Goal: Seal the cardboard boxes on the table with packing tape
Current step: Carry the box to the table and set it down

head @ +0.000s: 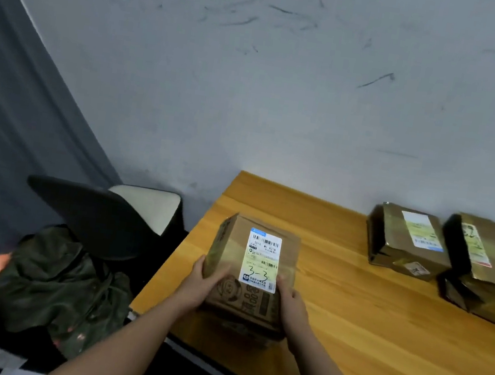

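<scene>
**Box held steady at the near left of the table**

The box (252, 270) sits at the table's (376, 348) near-left corner, label up. The left hand (204, 283) wraps its left side and the right hand (289, 307) its right, each grip curled onto cardboard, probably to square it up before taping. No tape shows in view. Two more boxes (407, 241) lie far right by the wall. Left of the table stands a chair (99, 217), with a green jacket (58, 281) nearer
</scene>
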A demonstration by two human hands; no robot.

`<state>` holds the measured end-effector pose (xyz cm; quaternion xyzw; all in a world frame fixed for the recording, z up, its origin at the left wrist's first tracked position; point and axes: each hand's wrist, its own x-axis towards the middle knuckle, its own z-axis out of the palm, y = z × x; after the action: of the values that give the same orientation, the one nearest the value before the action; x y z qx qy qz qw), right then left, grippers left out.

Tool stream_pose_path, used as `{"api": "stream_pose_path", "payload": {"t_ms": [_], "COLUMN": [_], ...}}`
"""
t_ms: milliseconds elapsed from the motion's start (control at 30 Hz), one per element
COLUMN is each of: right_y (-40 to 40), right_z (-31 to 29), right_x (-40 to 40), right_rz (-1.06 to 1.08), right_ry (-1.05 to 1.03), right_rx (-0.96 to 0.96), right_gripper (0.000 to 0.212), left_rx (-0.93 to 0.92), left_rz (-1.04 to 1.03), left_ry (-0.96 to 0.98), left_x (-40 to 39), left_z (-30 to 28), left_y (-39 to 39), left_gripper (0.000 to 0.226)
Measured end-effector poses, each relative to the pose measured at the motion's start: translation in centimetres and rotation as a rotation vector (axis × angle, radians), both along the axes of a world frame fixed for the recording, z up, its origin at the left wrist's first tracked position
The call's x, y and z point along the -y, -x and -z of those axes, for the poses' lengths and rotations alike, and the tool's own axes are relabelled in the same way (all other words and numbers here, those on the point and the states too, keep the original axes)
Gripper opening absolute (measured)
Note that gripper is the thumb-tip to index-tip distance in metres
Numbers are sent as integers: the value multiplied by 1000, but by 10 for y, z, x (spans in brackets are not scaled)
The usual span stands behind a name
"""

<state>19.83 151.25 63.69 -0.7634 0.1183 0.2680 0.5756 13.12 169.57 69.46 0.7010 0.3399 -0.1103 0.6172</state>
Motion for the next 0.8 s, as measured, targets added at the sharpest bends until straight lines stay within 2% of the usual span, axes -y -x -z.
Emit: {"api": "stream_pose_path", "payload": {"t_ms": [67,167,300,367,433,467,533,567,600,633,700,733,800], "right_y": [-3,-9,-11,-13,-16,-17,-22,-25,-26,-27,-24,-23,-19], "right_z": [-1,-1,-15,-25,-29,-27,-10,3,7,8,-12,-12,-12], "right_x": [-5,-11,-25,-34,-43,-47,-50,-50,-51,-51,-55,-53,-50], "right_rz": [23,64,94,126,178,203,269,317,351,378,421,445,446], "right_ry": [28,77,161,177,154,137,121,109,85,57,-14,-51,-140], "right_rx": [19,34,31,16,1,-3,7,0,-16,-29,-24,-29,-66], "right_gripper": [84,103,97,85,83,88,111,118,117,105,74,65,58], "left_rx": [-9,13,41,50,47,46,60,75,75,87,135,172,262], "left_rz": [17,26,39,63,101,115,137,146,158,176,213,224,246], "left_ry": [19,39,127,138,140,131,97,91,96,78,-7,-92,-302], "left_x": [-7,-17,-32,-41,-51,-54,-59,-60,-60,-59,-59,-60,-66], "left_z": [6,21,35,40,40,38,37,36,34,34,24,20,10], "left_y": [-10,-24,-36,-42,-51,-56,-64,-69,-72,-75,-78,-79,-78], "left_gripper": [93,96,89,95,103,103,99,105,113,117,96,82,81]}}
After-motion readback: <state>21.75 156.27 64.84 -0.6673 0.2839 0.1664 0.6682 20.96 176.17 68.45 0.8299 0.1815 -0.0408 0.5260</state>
